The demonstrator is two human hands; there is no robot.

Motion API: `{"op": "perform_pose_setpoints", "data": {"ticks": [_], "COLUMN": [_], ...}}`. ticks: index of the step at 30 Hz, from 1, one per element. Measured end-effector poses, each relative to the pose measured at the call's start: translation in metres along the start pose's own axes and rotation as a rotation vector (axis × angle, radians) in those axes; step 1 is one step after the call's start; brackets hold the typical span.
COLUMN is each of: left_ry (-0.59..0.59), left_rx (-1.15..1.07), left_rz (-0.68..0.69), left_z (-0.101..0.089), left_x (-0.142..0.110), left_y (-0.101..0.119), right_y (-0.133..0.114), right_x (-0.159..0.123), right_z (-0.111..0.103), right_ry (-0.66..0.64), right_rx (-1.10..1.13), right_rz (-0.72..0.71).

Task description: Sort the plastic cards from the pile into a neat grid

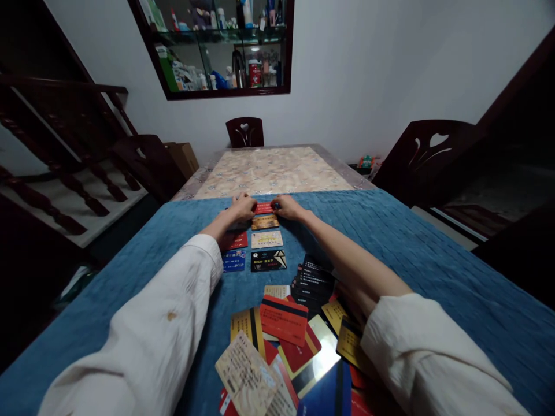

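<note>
At the far end of the card columns, a red card (263, 208) lies between my two hands. My left hand (243, 209) has its fingers closed at the card's left edge. On the opposite edge, my right hand (288, 207) pinches the card with bent fingers. Directly below it in the same column are a gold-brown card (265, 222), a cream card (267, 239) and a black VIP card (269, 260). Left of these lie another red card (235, 240) and a blue card (234, 260), partly covered by my left arm.
A loose heap of cards, with an orange-red card (284, 319) on it, lies near me beside fanned black cards (311, 283). A blue cloth (182, 222) covers the near part of the table (269, 167). Dark wooden chairs (245, 132) stand around it.
</note>
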State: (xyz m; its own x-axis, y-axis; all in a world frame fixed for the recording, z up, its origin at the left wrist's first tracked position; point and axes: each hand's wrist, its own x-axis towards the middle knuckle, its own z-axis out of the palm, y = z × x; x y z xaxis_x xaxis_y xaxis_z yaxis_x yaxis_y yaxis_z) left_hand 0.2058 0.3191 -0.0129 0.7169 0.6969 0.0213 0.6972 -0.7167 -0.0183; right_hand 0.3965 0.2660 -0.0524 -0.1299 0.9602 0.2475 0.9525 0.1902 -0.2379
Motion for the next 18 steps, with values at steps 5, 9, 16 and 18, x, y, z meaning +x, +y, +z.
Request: {"op": "perform_pose_setpoints", "data": {"ticks": [5, 9, 16, 18], "left_ry": [-0.033, -0.050, -0.070, -0.072], "left_rx": [-0.012, -0.014, 0.007, 0.012], "left_rz": [-0.021, -0.022, -0.012, -0.013], "left_z": [0.004, 0.005, 0.004, 0.004], "left_x": [0.008, 0.011, 0.010, 0.009], "left_y": [-0.004, -0.005, -0.003, -0.002], "right_y": [0.000, -0.001, -0.006, -0.007], "right_x": [-0.001, -0.005, -0.010, -0.011], "right_z": [0.002, 0.000, -0.003, -0.004], "right_ry": [-0.021, -0.011, -0.005, -0.014], "right_rx": [0.001, 0.004, 0.018, 0.023], "right_rz": [0.018, 0.016, 0.031, 0.032]}}
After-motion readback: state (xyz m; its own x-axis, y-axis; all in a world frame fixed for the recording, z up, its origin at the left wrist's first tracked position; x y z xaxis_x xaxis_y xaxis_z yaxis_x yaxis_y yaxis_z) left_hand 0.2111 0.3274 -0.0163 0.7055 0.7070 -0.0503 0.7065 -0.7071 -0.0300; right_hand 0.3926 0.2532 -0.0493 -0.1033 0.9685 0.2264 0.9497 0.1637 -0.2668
